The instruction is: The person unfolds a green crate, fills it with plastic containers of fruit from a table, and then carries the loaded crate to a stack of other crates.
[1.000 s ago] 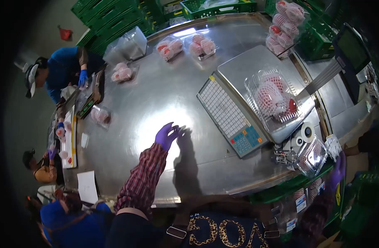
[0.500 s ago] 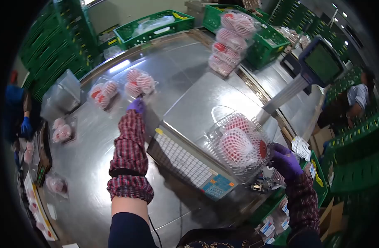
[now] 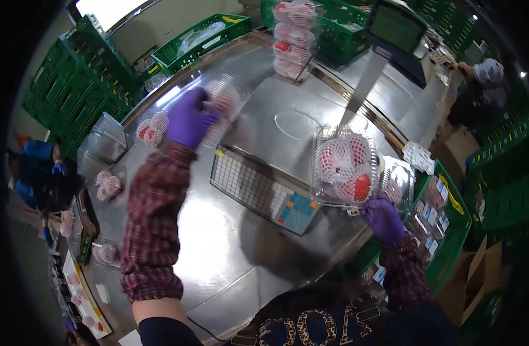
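My left hand, in a purple glove, grips a clear fruit pack, tilted and blurred, above the metal table left of the scale's plate. Purple-gloved too, my right hand pinches the lower edge of a clear clamshell pack holding fruit in pink and white foam nets. That pack is over the right side of the scale, by its keypad. Another netted fruit pack lies just left of my left hand.
Stacked fruit packs stand at the back beside green crates. The scale's display rises at the upper right. A green crate of labelled packs is at right. Empty clear trays stand at left. People are on both sides.
My left hand has lifted a fruit pack off the table and brought it nearer. The pack in my right hand has turned more upright. The whole view has shifted.
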`<action>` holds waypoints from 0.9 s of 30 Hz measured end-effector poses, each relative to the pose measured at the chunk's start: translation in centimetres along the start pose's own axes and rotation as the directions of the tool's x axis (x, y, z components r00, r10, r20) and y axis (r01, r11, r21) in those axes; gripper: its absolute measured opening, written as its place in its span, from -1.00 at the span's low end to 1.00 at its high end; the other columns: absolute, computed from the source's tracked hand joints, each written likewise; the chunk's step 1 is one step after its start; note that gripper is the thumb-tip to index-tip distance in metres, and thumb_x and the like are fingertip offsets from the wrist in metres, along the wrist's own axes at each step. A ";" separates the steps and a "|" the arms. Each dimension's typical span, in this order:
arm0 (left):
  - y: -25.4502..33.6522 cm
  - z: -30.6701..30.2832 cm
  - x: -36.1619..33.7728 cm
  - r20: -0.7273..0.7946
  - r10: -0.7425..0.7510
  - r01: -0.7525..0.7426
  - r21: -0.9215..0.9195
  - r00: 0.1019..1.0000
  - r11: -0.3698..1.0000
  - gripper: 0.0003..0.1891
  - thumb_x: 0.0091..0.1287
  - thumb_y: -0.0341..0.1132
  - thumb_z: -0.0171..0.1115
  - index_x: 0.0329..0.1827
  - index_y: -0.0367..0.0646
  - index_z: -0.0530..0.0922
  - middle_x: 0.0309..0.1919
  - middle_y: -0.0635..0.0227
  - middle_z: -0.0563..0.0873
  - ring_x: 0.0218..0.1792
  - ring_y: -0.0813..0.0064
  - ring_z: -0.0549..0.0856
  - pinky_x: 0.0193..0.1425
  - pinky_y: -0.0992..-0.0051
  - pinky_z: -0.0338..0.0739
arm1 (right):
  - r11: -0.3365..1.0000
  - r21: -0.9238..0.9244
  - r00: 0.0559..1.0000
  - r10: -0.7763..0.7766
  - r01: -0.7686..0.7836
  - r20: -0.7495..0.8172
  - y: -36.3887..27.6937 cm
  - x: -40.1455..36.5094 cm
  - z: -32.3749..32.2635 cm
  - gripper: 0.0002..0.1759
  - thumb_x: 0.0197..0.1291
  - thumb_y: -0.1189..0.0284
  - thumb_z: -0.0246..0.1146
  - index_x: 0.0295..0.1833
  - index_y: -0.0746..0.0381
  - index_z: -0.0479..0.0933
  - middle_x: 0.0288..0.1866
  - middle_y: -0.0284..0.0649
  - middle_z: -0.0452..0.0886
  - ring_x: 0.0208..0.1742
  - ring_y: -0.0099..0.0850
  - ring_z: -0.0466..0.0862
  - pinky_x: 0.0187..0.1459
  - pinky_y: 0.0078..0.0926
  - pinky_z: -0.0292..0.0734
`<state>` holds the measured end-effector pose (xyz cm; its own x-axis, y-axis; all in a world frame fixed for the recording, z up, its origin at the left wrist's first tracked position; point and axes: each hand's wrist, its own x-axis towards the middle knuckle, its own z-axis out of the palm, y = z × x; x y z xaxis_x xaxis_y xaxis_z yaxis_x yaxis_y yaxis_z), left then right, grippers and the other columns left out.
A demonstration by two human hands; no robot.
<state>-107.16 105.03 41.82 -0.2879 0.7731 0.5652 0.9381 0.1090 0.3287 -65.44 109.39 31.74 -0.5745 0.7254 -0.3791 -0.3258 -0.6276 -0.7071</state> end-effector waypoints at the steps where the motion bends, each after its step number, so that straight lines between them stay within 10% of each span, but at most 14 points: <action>1: 0.7 3.0 -1.2 -0.084 0.204 -0.211 -0.083 0.975 0.974 -0.78 -0.03 -0.41 0.20 -0.27 -0.19 0.51 -0.45 0.21 0.56 -0.50 0.36 0.56 -0.37 0.45 0.47 | 1.000 -0.023 1.000 -0.001 0.002 0.022 0.2 -0.9 -0.2 -0.85 -0.05 0.50 0.11 -0.30 0.14 0.35 -0.29 -0.39 0.45 -0.16 -0.54 0.44 -0.11 -0.49 0.36; 5: 9.5 9.1 -6.0 0.170 0.361 -0.398 0.384 0.917 0.833 -0.89 0.02 -0.41 0.09 -0.39 -0.15 0.39 -0.50 0.22 0.45 -0.44 0.20 0.51 -0.36 0.26 0.41 | 0.997 0.031 0.996 -0.070 0.072 -0.047 0.6 -5.0 -1.5 -0.87 -0.05 0.52 0.10 -0.33 0.15 0.32 -0.30 -0.38 0.46 -0.22 -0.52 0.47 -0.20 -0.53 0.38; 8: 13.3 8.4 -9.2 0.170 0.399 -0.399 -0.038 0.901 0.916 -0.66 0.15 -0.35 0.07 0.02 -0.11 0.42 -0.14 0.17 0.52 -0.15 0.29 0.55 -0.17 0.41 0.48 | 0.997 -0.030 0.997 -0.070 0.070 0.014 0.4 -8.3 -2.9 -0.82 -0.06 0.55 0.09 -0.26 0.18 0.35 -0.30 -0.34 0.49 -0.26 -0.50 0.50 -0.24 -0.54 0.39; 9: 14.5 7.7 -10.9 0.269 0.215 -0.098 -0.389 0.939 0.916 -0.62 0.19 -0.31 0.05 0.10 -0.12 0.35 -0.07 0.16 0.50 -0.08 0.29 0.52 -0.09 0.40 0.45 | 0.993 -0.092 0.997 -0.072 0.072 0.006 0.3 -9.5 -2.9 -0.76 -0.07 0.57 0.08 -0.19 0.22 0.37 -0.29 -0.30 0.51 -0.28 -0.48 0.53 -0.25 -0.54 0.40; 11: 16.8 6.3 -14.7 0.617 -0.015 0.567 -0.713 0.787 0.412 -0.50 0.26 -0.23 0.03 0.26 -0.15 0.22 0.06 0.13 0.45 0.06 0.30 0.47 0.06 0.38 0.40 | 0.991 -0.132 0.999 -0.007 0.011 0.036 -0.3 -11.6 -1.9 -0.73 -0.07 0.57 0.08 -0.15 0.27 0.38 -0.29 -0.27 0.53 -0.28 -0.48 0.54 -0.27 -0.56 0.43; 12: 17.4 5.5 -16.2 0.864 -0.027 0.860 -0.504 0.503 -0.082 -0.36 0.28 -0.06 0.04 0.35 -0.11 0.06 0.17 0.17 0.37 0.15 0.34 0.40 0.17 0.34 0.33 | 0.986 -0.162 0.996 0.041 -0.028 0.077 -0.2 -12.4 -2.4 -0.76 -0.07 0.58 0.08 -0.19 0.29 0.38 -0.32 -0.26 0.53 -0.30 -0.49 0.55 -0.28 -0.57 0.45; 14: 17.1 5.7 -19.4 0.865 0.138 0.816 -0.387 0.482 -0.429 -0.29 0.20 -0.07 0.11 0.35 -0.10 0.03 0.22 0.14 0.31 0.16 0.27 0.40 0.21 0.25 0.31 | 0.951 -0.304 0.976 0.117 -0.057 0.183 1.6 -12.7 -3.3 -0.90 -0.08 0.64 0.12 -0.38 0.29 0.39 -0.44 -0.24 0.52 -0.41 -0.51 0.55 -0.30 -0.58 0.47; 17: 14.5 4.9 -24.3 0.837 0.176 0.765 -0.362 0.518 -0.532 -0.35 0.15 -0.30 0.08 0.32 -0.14 0.06 0.17 0.16 0.36 0.15 0.17 0.41 0.21 0.14 0.31 | 0.858 -0.513 0.932 0.159 0.032 0.326 0.9 -12.2 -3.8 -0.90 0.01 0.52 0.21 -0.35 0.28 0.44 -0.42 -0.29 0.53 -0.34 -0.55 0.56 -0.24 -0.60 0.48; 19: 15.1 4.0 -25.7 0.850 0.042 0.698 -0.402 0.525 -0.593 -0.36 0.14 -0.33 0.07 0.31 -0.12 0.08 0.14 0.15 0.39 0.12 0.18 0.44 0.18 0.15 0.36 | 0.512 -0.733 0.872 -0.432 0.448 0.232 0.8 -8.6 -5.2 -0.74 0.02 0.36 0.27 -0.16 0.24 0.51 -0.25 -0.27 0.57 -0.21 -0.45 0.55 -0.15 -0.49 0.44; 20: 15.5 3.5 -26.3 0.851 -0.031 0.659 -0.427 0.524 -0.619 -0.37 0.13 -0.35 0.06 0.31 -0.11 0.08 0.13 0.15 0.40 0.11 0.19 0.45 0.16 0.16 0.38 | -0.200 -0.931 0.634 -0.687 0.304 0.355 -0.4 -6.8 -5.5 -0.67 -0.04 0.28 0.30 -0.16 0.22 0.52 -0.23 -0.21 0.58 -0.18 -0.33 0.53 -0.06 -0.36 0.37; 21: 17.1 2.8 -26.1 0.794 -0.095 0.647 -0.552 0.600 -0.526 -0.37 0.12 -0.36 0.07 0.30 -0.05 0.09 0.11 0.15 0.41 0.07 0.21 0.48 0.10 0.18 0.44 | -0.322 -0.928 0.544 -0.753 0.187 0.371 -0.4 -4.5 -6.3 -0.64 -0.11 0.24 0.31 -0.19 0.21 0.54 -0.29 -0.18 0.58 -0.16 -0.27 0.51 0.01 -0.28 0.30; 24: 17.5 3.7 -28.2 0.808 -0.223 0.666 -0.580 0.546 -0.470 -0.35 0.11 -0.39 0.08 0.31 -0.01 0.07 0.07 0.14 0.43 0.01 0.26 0.52 0.00 0.25 0.52 | -0.250 -0.968 0.796 -0.591 -0.032 0.127 1.2 -2.9 -8.3 -0.68 -0.14 0.24 0.32 -0.28 0.20 0.58 -0.37 -0.22 0.59 -0.18 -0.32 0.51 0.02 -0.32 0.28; 25: 19.1 3.5 -28.3 0.788 -0.260 0.658 -0.611 0.558 -0.441 -0.32 0.08 -0.42 0.10 0.32 -0.01 0.07 0.06 0.14 0.44 -0.01 0.29 0.54 -0.05 0.31 0.55 | -0.162 -0.987 0.739 -0.667 -0.022 0.093 1.3 -4.5 -8.3 -0.75 -0.10 0.27 0.32 -0.32 0.19 0.59 -0.41 -0.24 0.59 -0.23 -0.32 0.52 -0.06 -0.31 0.35; 27: 20.0 4.7 -28.6 0.762 -0.248 0.678 -0.646 0.598 -0.350 -0.28 0.04 -0.46 0.11 0.32 -0.01 0.07 0.07 0.16 0.43 -0.02 0.32 0.54 -0.05 0.36 0.55 | 0.445 -0.852 0.834 -0.552 0.275 -0.020 1.6 -8.0 -6.8 -0.79 -0.04 0.29 0.30 -0.31 0.18 0.60 -0.40 -0.21 0.59 -0.26 -0.32 0.55 -0.21 -0.32 0.44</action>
<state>-79.26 88.05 28.68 -0.2584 0.9115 -0.3198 -0.6481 0.0819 0.7571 -56.29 104.51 29.62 -0.2846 0.9566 0.0623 0.3372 0.1608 -0.9276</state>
